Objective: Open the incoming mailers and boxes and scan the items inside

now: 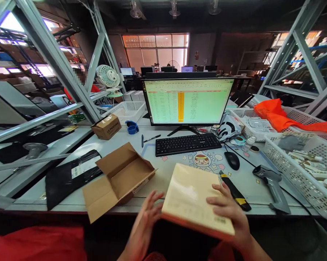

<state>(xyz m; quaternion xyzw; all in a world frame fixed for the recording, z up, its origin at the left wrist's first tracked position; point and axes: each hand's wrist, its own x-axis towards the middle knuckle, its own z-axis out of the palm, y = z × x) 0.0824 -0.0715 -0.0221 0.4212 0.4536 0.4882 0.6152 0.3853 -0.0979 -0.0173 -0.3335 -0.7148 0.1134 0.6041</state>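
A flat cream box (190, 192) with small print and a dark label mark on its face is tilted over the desk's front edge. My right hand (231, 210) grips its right side, fingers across the top face. Beside the box's left edge is my left hand (147, 217), fingers apart; whether its fingertips touch the box I cannot tell. To the left lies an open brown cardboard carton (129, 172), its flaps folded out. A black and yellow box cutter (236, 194) rests just right of the cream box, partly covered by my right hand.
A black mailer bag (62, 181) lies left of the carton, near a small brown box (107, 127). Behind are a keyboard (187, 144) and monitor (163, 103). A mouse (232, 160), corded scanner (272, 188) and white basket (302, 177) occupy the right side.
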